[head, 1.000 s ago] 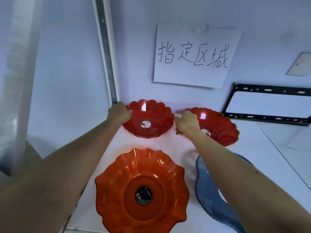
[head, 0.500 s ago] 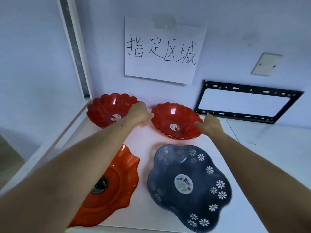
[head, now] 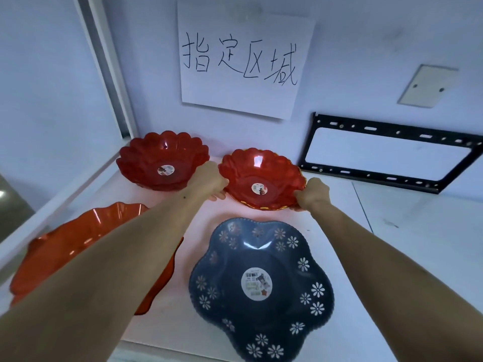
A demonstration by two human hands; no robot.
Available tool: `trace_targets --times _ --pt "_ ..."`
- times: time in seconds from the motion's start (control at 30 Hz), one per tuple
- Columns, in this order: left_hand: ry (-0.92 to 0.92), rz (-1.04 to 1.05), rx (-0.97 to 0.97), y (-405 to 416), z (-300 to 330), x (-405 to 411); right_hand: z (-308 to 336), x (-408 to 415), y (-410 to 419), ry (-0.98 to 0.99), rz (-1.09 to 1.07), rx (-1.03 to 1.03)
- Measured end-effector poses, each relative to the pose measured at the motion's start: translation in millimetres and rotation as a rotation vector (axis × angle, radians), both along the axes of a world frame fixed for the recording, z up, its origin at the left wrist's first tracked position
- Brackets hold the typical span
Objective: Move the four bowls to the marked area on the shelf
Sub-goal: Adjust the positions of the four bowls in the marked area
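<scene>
Orange wavy bowl (head: pixel 78 246) lies under the left forearm, near edge of the white shelf (head: pixel 407 231). Dark red scalloped bowl (head: pixel 162 160) sits just left of the left hand (head: pixel 210 178). Both hands grasp the gold-rimmed red bowl (head: pixel 261 178), left hand on its left rim, right hand (head: pixel 312 193) on its right rim, below the paper sign (head: pixel 245 58). Blue flowered bowl (head: pixel 261 286) lies between the forearms, nearer than the hands.

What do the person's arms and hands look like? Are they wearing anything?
Both arms are bare: no sleeves, gloves, watch or rings that I can see. The left hand and right hand are bare too. The left forearm has one small dark mole.
</scene>
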State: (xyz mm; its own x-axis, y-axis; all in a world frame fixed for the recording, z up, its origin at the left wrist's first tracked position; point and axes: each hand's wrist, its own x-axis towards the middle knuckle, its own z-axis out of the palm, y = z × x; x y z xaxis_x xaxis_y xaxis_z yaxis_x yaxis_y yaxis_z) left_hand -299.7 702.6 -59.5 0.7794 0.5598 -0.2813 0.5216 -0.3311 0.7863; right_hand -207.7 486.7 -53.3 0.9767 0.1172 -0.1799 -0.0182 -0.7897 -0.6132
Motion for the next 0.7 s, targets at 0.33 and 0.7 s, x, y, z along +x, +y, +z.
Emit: trace_targets --times 0.33,0.7 --pt "-0.018 0.015 0.054 -1.7 1.8 6.3 -2.8 9.4 4.8 -0.058 -0.012 -0.014" --pt "-0.026 0.000 0.111 -5.6 4.0 -3.9 -7.5 8.7 2.2 -0.031 -0.001 0.029"
